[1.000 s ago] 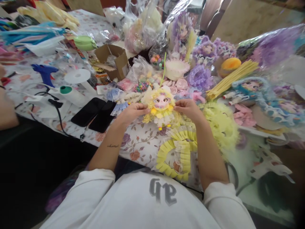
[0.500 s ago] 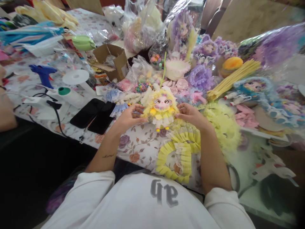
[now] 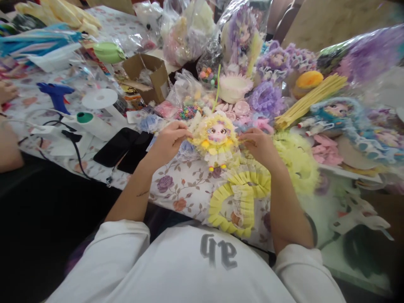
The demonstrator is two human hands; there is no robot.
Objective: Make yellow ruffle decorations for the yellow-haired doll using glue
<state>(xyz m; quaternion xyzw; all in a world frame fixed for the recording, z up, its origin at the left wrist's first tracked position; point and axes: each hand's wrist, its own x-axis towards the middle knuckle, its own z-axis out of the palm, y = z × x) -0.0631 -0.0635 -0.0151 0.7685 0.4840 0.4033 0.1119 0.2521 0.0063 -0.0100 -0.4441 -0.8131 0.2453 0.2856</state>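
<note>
A small doll (image 3: 218, 134) with fluffy yellow hair, a yellow-and-white dress and yellow feet is face up over the flowered tablecloth. At its left side, the fingertips of my left hand (image 3: 170, 141) are closed in a pinch on the edge of the fluffy yellow hair. My right hand (image 3: 260, 147) pinches the fluff on the opposite side in the same way. Below the doll, a pleated yellow ribbon with white lace (image 3: 217, 204) lies in loops near the table's front edge. Fluffy yellow trim (image 3: 296, 162) is heaped beside my right forearm.
Two dark phones (image 3: 116, 147) lie left of my left forearm, near a blue glue gun (image 3: 57, 94) and a white spool (image 3: 99, 99). A cardboard box (image 3: 158, 80), yellow stems (image 3: 311, 101) and a blue-haired doll (image 3: 336, 109) stand farther off. A white glue gun (image 3: 356, 214) is at right.
Both hands have moved up slightly and their fingers have closed from a loose, spread pose into pinches at the doll's fluffy sides. The doll has shifted a little upward and right.
</note>
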